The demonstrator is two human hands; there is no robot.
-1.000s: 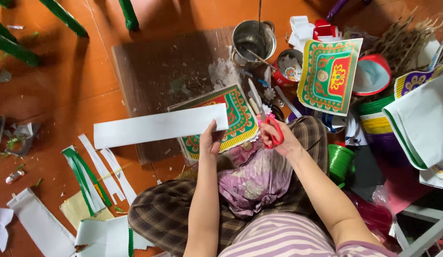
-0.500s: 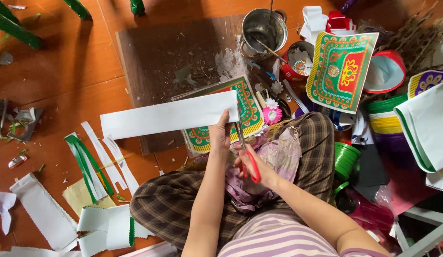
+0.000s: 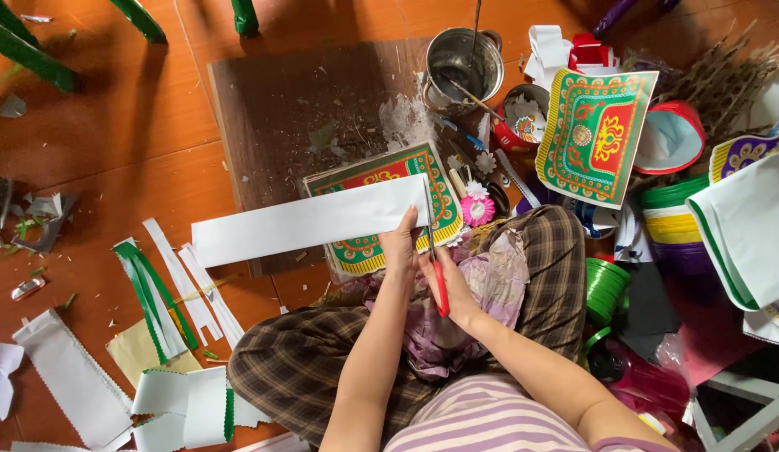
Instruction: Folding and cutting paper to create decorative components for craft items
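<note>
Since the earlier frames the long white paper strip (image 3: pixel 310 222) has come lower and nearer the lap, and the red-handled scissors (image 3: pixel 437 272) have swung from lying off to the side to standing nearly upright, their blades now at the strip's right end. The left hand (image 3: pixel 399 251) pinches the strip near that right end, thumb on top and fingers underneath, so the paper juts out to the left over the orange tiled floor (image 3: pixel 113 151). The right hand (image 3: pixel 453 289) is closed around the scissor handles, just beside the left hand and touching it at the knuckles; whether the blades are parted or closed cannot be told. Under the strip lies a flat printed sheet with a green, red and yellow ornamental border (image 3: pixel 389 180), resting partly on a dark brown wooden board (image 3: pixel 305 109) littered with scraps. Beyond it stands a dented metal pot (image 3: pixel 463 67) with a stick in it, and to its right a second ornamental printed sheet (image 3: pixel 594 134) is propped up. Cut white strips, some green-edged (image 3: pixel 159 297), lie scattered on the floor to the left of the person's plaid-trousered knee (image 3: pixel 297 360).
</note>
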